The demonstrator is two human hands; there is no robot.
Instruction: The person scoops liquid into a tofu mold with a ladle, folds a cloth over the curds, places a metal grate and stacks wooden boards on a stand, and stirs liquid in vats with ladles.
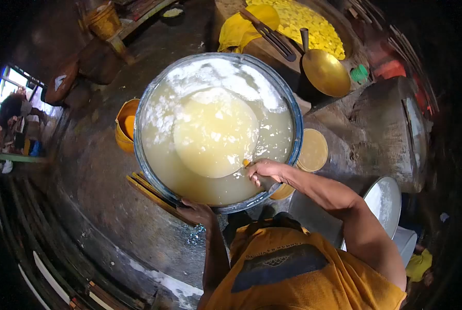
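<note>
A large round tub with a blue rim (299, 121) holds cloudy, pale yellow liquid with white foam along its far side. Within the liquid lies a wide, round, pale shape (215, 132). My right hand (264, 173) is closed around a handle at the near right of the tub, just above the liquid; an orange-yellow tip shows beside the fingers. At the tub's near left edge, my left hand (195, 212) touches the outside of the rim, its fingers partly hidden against it.
An orange bucket (127, 125) stands left of the tub. Yellow pieces (308, 23) fill a large pan at the back right, near a metal ladle (326, 72). Wooden sticks (158, 199) lean at the near left. Another person in yellow (418, 265) shows at the lower right.
</note>
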